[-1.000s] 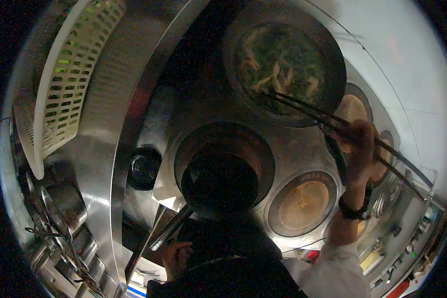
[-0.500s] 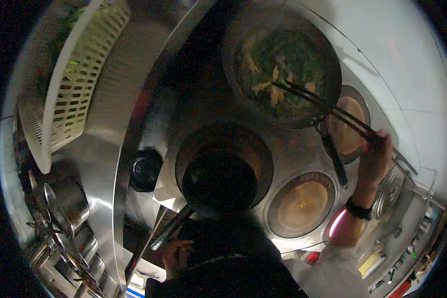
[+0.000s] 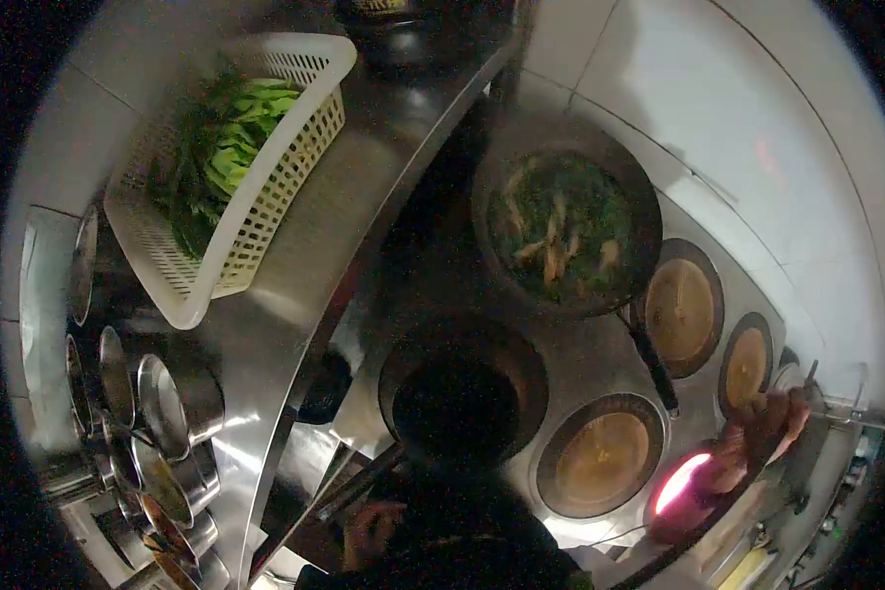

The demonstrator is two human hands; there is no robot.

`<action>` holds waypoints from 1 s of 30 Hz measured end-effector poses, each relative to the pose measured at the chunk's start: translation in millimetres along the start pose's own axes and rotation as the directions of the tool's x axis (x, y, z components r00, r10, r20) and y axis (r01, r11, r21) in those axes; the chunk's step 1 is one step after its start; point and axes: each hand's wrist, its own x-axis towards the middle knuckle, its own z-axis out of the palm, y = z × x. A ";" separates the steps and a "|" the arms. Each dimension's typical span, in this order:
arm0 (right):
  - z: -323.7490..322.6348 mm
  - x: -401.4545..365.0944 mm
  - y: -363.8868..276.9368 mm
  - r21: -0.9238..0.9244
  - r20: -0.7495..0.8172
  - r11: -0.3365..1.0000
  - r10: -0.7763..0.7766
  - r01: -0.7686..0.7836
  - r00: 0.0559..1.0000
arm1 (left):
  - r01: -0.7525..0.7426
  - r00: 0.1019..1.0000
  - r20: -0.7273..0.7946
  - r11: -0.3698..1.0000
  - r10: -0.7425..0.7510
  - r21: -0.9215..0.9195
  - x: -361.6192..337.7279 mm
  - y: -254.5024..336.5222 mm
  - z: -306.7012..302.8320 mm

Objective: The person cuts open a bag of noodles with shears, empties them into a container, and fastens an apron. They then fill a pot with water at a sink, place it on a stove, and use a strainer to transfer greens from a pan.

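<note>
My right hand (image 3: pixel 775 421) is at the right, beyond the burner plates, closed on long dark chopsticks (image 3: pixel 703 531) that slant down toward my body; they are blurred. A dark pan (image 3: pixel 649 182) at the back holds leafy greens with pale strips (image 3: pixel 556 236). Its black handle (image 3: pixel 656 369) points toward the front right. Close to my body, a black pan (image 3: pixel 457 408) sits in a larger round opening or vessel, its handle (image 3: pixel 364 480) pointing lower left. My left hand (image 3: pixel 372 529) hangs just below that handle, apart from it, fingers loosely bent; the area is dim.
A white plastic basket (image 3: pixel 265 211) of green leaves stands on the steel counter (image 3: pixel 339 192) at left. Several metal pots (image 3: pixel 172 403) stand below it. Round plates (image 3: pixel 600 457) lie on the stovetop. A pink-white glow (image 3: pixel 680 482) shows at lower right. A tiled wall runs behind.
My right hand has drawn the chopsticks out of the pan of greens and swung them right and down toward my body. The view has shifted, showing more of the basket. My left hand remains low.
</note>
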 end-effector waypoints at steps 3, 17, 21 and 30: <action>-13.8 7.4 -6.3 0.490 0.724 0.693 0.015 -0.529 0.690 | 0.116 0.993 0.006 0.993 -0.116 -0.019 -3.5 10.3 2.9; -42.2 29.4 16.3 0.353 0.755 0.771 0.101 -0.531 0.648 | 0.268 0.963 -0.013 0.957 -0.271 -0.110 -9.2 9.7 9.4; -4.3 -7.1 28.4 -0.088 0.108 0.995 0.057 -0.048 0.993 | 0.173 0.985 -0.002 0.983 -0.173 -0.062 -10.4 4.7 9.2; 51.5 -72.2 98.3 -0.221 0.975 0.945 0.213 0.241 0.059 | 0.219 0.976 0.025 0.976 -0.218 -0.020 -5.8 17.0 7.1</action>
